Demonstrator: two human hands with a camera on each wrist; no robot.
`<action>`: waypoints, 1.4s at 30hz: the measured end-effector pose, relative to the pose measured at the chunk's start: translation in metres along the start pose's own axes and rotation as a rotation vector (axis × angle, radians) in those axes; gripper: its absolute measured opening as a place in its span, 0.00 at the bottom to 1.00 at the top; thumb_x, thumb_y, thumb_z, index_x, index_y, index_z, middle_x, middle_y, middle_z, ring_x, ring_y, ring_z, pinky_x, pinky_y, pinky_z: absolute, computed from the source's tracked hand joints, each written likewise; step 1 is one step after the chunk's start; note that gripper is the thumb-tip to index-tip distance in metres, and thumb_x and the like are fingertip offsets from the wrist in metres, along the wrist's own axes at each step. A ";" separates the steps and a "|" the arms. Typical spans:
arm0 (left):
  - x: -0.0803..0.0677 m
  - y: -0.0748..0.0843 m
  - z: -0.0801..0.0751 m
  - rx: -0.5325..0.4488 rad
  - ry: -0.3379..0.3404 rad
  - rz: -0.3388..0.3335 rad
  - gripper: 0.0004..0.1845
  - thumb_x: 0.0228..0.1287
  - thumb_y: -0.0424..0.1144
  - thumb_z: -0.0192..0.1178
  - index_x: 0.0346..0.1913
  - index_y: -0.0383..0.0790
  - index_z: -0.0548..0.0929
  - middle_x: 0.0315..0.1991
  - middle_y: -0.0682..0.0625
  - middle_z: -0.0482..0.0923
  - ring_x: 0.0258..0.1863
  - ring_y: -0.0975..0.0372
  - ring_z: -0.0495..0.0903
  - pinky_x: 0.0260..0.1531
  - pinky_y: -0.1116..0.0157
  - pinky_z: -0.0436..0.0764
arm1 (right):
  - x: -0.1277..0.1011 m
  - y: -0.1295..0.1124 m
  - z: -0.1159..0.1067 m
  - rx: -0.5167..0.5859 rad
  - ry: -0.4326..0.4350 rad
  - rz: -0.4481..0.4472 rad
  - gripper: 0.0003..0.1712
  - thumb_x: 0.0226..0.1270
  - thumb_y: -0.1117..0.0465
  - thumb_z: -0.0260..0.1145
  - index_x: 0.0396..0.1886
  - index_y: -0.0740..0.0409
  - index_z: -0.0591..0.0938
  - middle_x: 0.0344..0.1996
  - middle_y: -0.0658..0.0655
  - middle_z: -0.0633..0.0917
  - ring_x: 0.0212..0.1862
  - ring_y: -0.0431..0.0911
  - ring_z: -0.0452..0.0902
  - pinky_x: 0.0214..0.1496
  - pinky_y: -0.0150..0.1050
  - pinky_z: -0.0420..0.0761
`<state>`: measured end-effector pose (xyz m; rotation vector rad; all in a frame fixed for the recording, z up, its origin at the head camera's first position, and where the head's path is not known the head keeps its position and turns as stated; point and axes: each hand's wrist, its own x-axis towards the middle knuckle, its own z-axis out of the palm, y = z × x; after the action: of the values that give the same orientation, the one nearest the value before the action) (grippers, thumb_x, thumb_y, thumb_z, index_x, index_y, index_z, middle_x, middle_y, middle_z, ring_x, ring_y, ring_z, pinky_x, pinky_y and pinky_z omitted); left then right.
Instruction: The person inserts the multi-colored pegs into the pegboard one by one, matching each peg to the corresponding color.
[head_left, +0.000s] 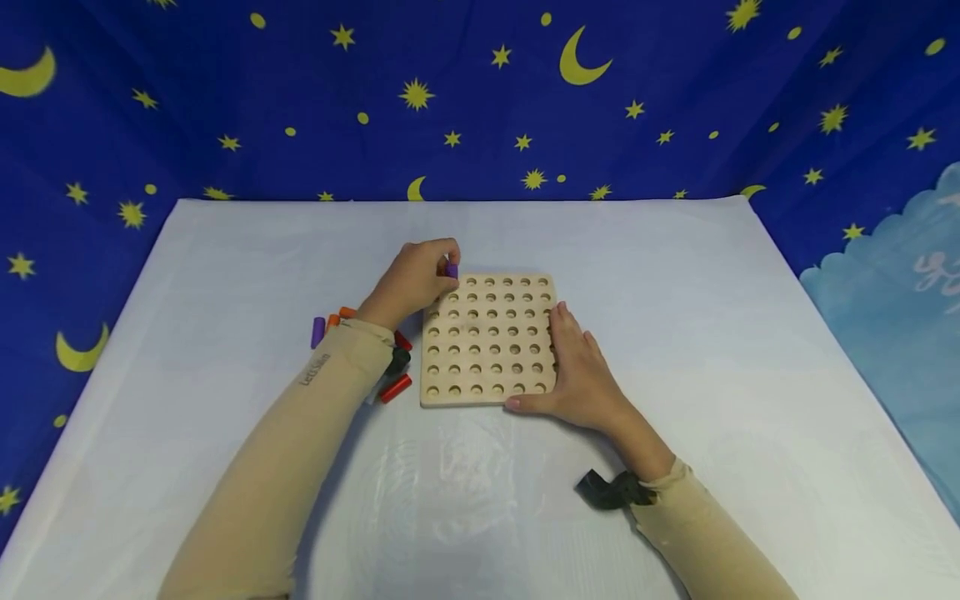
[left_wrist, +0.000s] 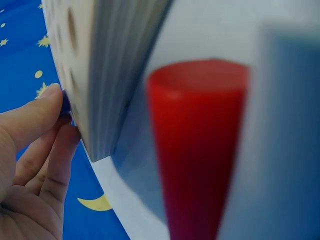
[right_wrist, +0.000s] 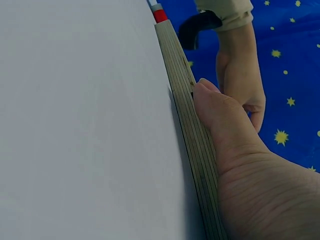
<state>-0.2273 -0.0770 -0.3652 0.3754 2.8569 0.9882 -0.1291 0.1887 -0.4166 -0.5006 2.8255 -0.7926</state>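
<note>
A square wooden pegboard (head_left: 489,340) with rows of round holes lies flat on the white table. My left hand (head_left: 415,279) pinches a small purple peg (head_left: 452,270) over the board's far left corner hole. My right hand (head_left: 579,367) lies flat along the board's right edge, thumb at the near right corner, fingers straight. In the right wrist view the thumb (right_wrist: 220,120) presses the board's layered edge (right_wrist: 192,130). The left wrist view has my fingers (left_wrist: 35,145) at the board's corner (left_wrist: 97,100), with a blurred red peg (left_wrist: 197,145) close to the lens.
Loose pegs lie left of the board beside my left forearm: a purple one (head_left: 318,331), orange ones (head_left: 339,316) and red ones (head_left: 394,388). The white table (head_left: 675,317) is backed by blue star-and-moon cloth (head_left: 480,92). Black straps sit on both wrists.
</note>
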 end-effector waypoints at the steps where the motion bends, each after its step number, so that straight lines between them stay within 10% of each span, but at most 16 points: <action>1: 0.000 0.000 0.000 0.008 0.001 0.006 0.09 0.63 0.33 0.67 0.42 0.41 0.77 0.38 0.46 0.81 0.37 0.56 0.76 0.40 0.59 0.75 | 0.000 0.000 0.000 0.003 -0.002 0.001 0.87 0.35 0.21 0.73 0.80 0.54 0.32 0.80 0.58 0.36 0.82 0.50 0.32 0.80 0.56 0.37; 11: -0.025 -0.010 -0.029 -0.124 -0.007 -0.071 0.21 0.67 0.36 0.64 0.62 0.41 0.75 0.54 0.42 0.80 0.55 0.53 0.78 0.57 0.53 0.76 | 0.001 -0.003 0.000 0.003 -0.013 0.017 0.87 0.35 0.21 0.73 0.79 0.54 0.30 0.80 0.58 0.35 0.82 0.51 0.32 0.80 0.57 0.38; 20: -0.093 -0.047 -0.078 -0.158 0.135 -0.177 0.20 0.71 0.38 0.60 0.63 0.41 0.75 0.52 0.41 0.79 0.50 0.51 0.77 0.55 0.52 0.76 | 0.002 -0.002 0.003 0.003 -0.005 0.020 0.87 0.35 0.22 0.75 0.80 0.54 0.31 0.80 0.58 0.36 0.82 0.52 0.32 0.80 0.58 0.37; 27: -0.131 -0.078 -0.083 -0.093 0.074 -0.320 0.22 0.72 0.42 0.59 0.64 0.37 0.74 0.46 0.41 0.76 0.44 0.52 0.74 0.42 0.57 0.75 | 0.002 -0.004 0.005 0.006 -0.006 0.016 0.87 0.36 0.24 0.76 0.80 0.56 0.32 0.80 0.59 0.36 0.82 0.53 0.32 0.79 0.59 0.38; 42: -0.130 -0.092 -0.073 -0.039 -0.106 -0.438 0.24 0.71 0.38 0.57 0.67 0.32 0.72 0.44 0.40 0.75 0.41 0.53 0.72 0.40 0.60 0.72 | 0.001 -0.004 0.003 0.008 -0.004 0.000 0.86 0.36 0.26 0.77 0.80 0.56 0.32 0.80 0.60 0.37 0.81 0.54 0.33 0.79 0.60 0.38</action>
<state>-0.1325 -0.2241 -0.3637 -0.1917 2.6475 0.9015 -0.1287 0.1840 -0.4171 -0.5005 2.8172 -0.8018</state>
